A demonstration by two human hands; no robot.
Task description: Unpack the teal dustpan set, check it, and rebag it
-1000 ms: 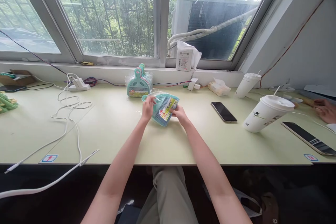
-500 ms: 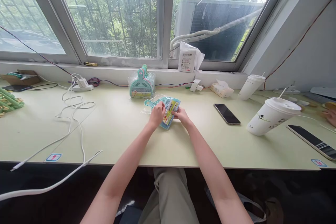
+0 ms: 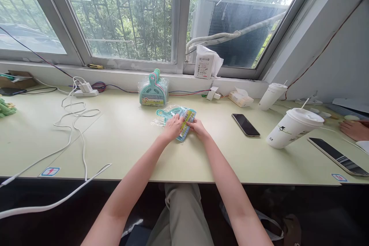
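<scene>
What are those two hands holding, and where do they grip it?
A bagged teal dustpan set lying on the desk. Left hand and right hand pinch its near end, by the label.

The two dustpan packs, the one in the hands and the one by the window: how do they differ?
The near pack lies flat on the table; the far pack stands upright by the sill. The left hand and right hand hold the near pack; nothing touches the far pack. Both are teal dustpans in clear wrap with a colourful label.

Bright daylight through window [image 3: 121, 15]; soft, faint shadows on surface [image 3: 129, 142]. Sharp centre, wide-angle bending at edges, dark underneath.
</scene>
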